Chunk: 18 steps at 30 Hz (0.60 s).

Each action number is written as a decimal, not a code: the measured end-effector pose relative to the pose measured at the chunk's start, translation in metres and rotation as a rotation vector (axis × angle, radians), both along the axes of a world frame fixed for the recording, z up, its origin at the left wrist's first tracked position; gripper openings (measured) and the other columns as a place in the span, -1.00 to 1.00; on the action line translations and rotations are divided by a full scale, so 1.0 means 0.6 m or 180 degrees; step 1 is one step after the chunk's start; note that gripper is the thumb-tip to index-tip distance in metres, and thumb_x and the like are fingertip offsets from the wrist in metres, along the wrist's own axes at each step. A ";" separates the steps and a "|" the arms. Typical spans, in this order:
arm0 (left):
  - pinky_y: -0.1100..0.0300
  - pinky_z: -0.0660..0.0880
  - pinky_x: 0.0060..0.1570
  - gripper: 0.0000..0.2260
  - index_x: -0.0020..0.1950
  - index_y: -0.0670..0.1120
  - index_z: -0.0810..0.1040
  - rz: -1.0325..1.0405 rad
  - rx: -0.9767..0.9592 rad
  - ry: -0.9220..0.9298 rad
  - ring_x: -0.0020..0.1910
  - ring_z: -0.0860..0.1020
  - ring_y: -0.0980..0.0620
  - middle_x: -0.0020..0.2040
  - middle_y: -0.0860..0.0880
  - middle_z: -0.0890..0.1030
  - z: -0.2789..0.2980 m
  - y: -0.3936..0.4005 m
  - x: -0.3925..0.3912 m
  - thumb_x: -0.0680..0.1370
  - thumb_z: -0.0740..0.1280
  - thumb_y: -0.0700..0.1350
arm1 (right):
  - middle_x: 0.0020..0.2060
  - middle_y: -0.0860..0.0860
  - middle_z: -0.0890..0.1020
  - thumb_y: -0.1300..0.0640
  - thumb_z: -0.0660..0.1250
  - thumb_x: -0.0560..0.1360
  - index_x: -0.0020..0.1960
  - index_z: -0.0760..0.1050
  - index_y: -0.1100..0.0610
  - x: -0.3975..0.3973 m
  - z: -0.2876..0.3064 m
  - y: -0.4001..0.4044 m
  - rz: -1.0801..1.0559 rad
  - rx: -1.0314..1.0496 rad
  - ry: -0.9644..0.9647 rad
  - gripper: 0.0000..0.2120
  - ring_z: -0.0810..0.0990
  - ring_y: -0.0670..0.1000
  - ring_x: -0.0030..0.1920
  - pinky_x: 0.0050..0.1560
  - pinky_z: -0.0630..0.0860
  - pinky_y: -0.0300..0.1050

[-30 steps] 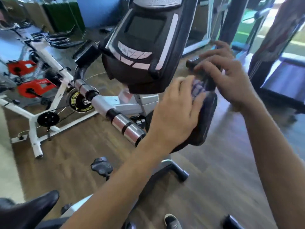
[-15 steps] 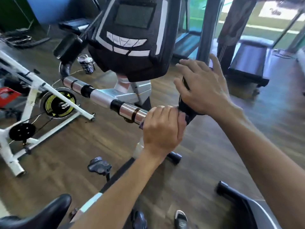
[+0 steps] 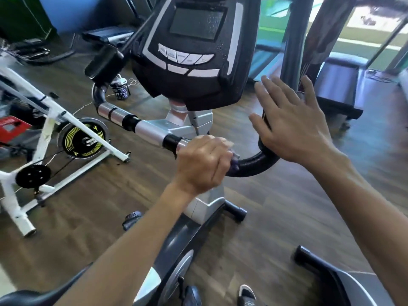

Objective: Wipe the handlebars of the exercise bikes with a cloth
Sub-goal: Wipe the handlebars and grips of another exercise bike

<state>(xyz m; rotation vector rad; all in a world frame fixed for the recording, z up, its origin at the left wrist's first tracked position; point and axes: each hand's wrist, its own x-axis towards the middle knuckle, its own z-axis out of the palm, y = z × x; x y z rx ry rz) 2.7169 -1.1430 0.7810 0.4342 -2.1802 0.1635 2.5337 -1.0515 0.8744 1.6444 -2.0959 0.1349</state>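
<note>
My left hand (image 3: 204, 164) is fisted round the cloth (image 3: 234, 160) on the handlebar (image 3: 254, 166), mid-wipe; my right hand (image 3: 291, 127) is spread open, holding nothing. I'd say the other bikes (image 3: 50, 129) remain.

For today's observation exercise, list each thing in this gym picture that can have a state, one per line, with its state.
Left hand: closed around the handlebar, cloth inside.
Right hand: open, fingers spread, by the handlebar's upright end.
Cloth: bunched, mostly hidden.
Handlebar: held at its right bend.
Console screen: dark.
</note>
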 end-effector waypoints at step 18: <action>0.02 0.38 -0.15 -0.58 -0.24 -0.07 0.54 0.1109 0.1127 -0.0551 -0.12 0.58 -0.15 -0.21 -0.07 0.64 0.039 -0.055 0.025 0.65 0.00 0.01 | 0.60 0.08 0.24 -0.17 -0.14 0.62 0.55 0.33 0.04 0.014 0.000 0.001 -0.0067 -0.0021 -0.0116 -0.38 0.12 0.07 0.63 0.61 -0.15 0.19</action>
